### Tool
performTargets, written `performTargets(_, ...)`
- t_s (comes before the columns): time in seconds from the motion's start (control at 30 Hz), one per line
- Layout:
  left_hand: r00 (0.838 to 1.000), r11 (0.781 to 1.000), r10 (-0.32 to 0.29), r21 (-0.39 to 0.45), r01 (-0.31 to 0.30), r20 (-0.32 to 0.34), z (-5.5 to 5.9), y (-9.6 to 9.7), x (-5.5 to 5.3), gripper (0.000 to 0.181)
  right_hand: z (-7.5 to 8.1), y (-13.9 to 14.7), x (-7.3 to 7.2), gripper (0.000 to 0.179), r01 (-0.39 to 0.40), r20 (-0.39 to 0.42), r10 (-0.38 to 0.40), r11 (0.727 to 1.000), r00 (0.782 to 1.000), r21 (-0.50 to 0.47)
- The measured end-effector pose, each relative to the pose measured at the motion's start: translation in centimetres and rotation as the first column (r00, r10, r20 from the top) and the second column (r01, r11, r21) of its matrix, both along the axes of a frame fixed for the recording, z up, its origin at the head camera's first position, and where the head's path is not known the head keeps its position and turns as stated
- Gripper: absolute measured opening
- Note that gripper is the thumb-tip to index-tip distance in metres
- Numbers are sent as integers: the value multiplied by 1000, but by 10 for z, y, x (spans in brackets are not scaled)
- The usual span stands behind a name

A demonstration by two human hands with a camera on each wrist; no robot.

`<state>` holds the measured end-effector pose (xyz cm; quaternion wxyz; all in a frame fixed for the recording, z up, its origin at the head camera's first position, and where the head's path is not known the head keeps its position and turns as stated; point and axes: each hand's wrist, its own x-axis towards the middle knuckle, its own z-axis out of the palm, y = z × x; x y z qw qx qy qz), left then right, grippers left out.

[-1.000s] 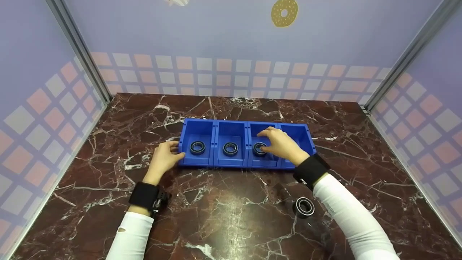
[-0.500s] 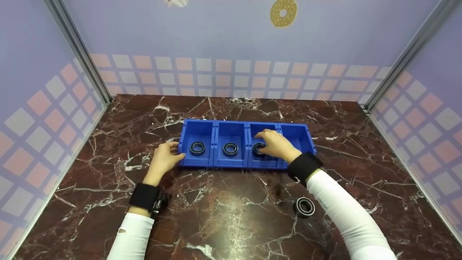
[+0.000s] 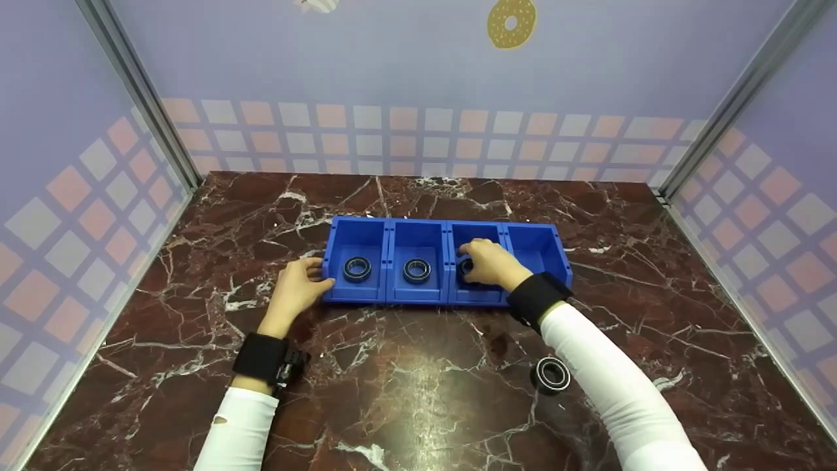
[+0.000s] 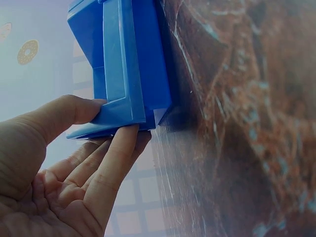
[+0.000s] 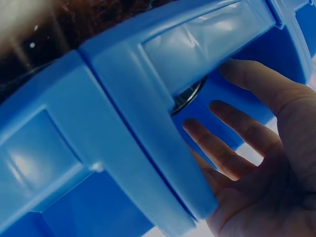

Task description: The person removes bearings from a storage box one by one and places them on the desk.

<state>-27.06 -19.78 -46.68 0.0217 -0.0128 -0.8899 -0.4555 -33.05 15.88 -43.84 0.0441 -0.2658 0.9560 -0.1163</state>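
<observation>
A row of joined blue bins (image 3: 418, 296) stands on the table. My left hand (image 3: 297, 288) grips its left end, thumb on the front edge and fingers against the side, as the left wrist view shows. My right hand (image 3: 494, 265) reaches into the third bin from the left. Its fingers are spread and fairly straight around a black-rimmed ball bearing (image 3: 465, 268), which the hand partly covers. In the right wrist view, the front wall hides most of that bearing (image 5: 190, 96), and the fingertips are close by. Other bearings lie flat in the first bin (image 3: 357, 269) and second bin (image 3: 417, 270).
Another bearing (image 3: 552, 375) lies on the dark red marble-patterned table (image 3: 405, 392), close to the right sleeve (image 3: 608, 373). The fourth bin (image 3: 536, 248) is at the row's right end. Lilac panels (image 3: 418, 72) with printed squares enclose the table at the back and sides.
My right hand has shifted a little left and toward me inside the third bin, covering more of the bearing there. The left hand keeps its grip on the row's end.
</observation>
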Motion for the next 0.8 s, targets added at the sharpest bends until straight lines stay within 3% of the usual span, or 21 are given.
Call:
performTargets(0.43,1000,1000,-3,5,3,-4,0,1,0,47,-4,-5,-3,49,56,27,-57,996,998,66)
performTargets(0.8,1000,1000,-1,12,2,-1,0,0,1,47,-8,-9,-6,20,59,48,-64,994,997,92)
